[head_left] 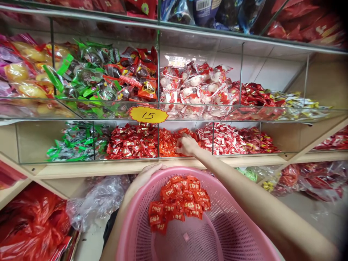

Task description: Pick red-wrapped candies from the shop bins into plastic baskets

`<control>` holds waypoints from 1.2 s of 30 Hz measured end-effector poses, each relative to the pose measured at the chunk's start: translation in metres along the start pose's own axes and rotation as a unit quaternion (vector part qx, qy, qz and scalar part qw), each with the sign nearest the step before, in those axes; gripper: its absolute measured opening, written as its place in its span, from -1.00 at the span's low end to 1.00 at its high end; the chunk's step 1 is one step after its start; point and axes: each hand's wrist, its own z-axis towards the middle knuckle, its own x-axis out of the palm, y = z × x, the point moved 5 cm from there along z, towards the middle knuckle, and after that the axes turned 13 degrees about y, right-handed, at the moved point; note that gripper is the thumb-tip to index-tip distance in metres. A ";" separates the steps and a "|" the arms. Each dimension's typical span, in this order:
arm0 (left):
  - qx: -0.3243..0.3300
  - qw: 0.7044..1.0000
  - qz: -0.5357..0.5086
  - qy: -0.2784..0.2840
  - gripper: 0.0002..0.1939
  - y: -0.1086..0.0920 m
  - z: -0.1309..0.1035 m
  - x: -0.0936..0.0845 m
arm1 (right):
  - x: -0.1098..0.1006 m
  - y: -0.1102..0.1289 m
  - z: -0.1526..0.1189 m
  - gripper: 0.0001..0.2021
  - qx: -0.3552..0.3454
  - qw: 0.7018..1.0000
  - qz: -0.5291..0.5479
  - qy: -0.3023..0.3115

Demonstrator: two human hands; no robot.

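A pink plastic basket (136, 192) with perforated sides stands close in front of me, tilted so that its inside shows. My left hand (148, 174) is closed on the basket's far left rim, its fingers partly hidden behind it. Several small orange-red candy packets (182, 197) with pale lettering lie in a heap against the basket's far wall. My right hand (188, 145) reaches over the basket into a shelf compartment, with its fingers curled down among matching orange-red packets (166, 141). What lies under those fingertips is mostly hidden.
Clear dividers and a low clear front panel (136, 145) bound the compartments. Red-wrapped sweets (127, 143) and red-and-white packets (225, 139) flank my right hand. Above is a yellow price tag (149, 115). Red plastic bags (32, 221) lie at lower left.
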 end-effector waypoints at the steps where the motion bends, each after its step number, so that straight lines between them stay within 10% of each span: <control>1: 0.002 1.000 0.006 -0.001 -0.69 -0.001 -0.001 0.001 | 0.000 -0.001 0.000 -0.77 -0.007 1.000 0.016 -0.016; 9: -0.006 1.000 0.021 -0.010 -0.69 -0.001 -0.004 0.002 | -0.021 -0.009 -0.042 -0.73 -0.115 0.952 0.229 -0.170; 15: 0.010 0.999 0.035 0.010 -0.68 -0.002 -0.004 0.004 | 0.010 0.010 -0.112 -0.79 -0.194 0.923 0.330 -0.044; 22: 0.035 0.999 0.036 0.004 -0.75 -0.007 -0.005 0.008 | 0.066 0.052 -0.140 -0.87 -0.178 0.964 0.194 0.038; 36: 0.044 0.997 0.054 -0.029 -0.74 -0.003 -0.005 -0.001 | 0.079 0.119 -0.131 -0.77 -0.161 0.984 -0.002 0.075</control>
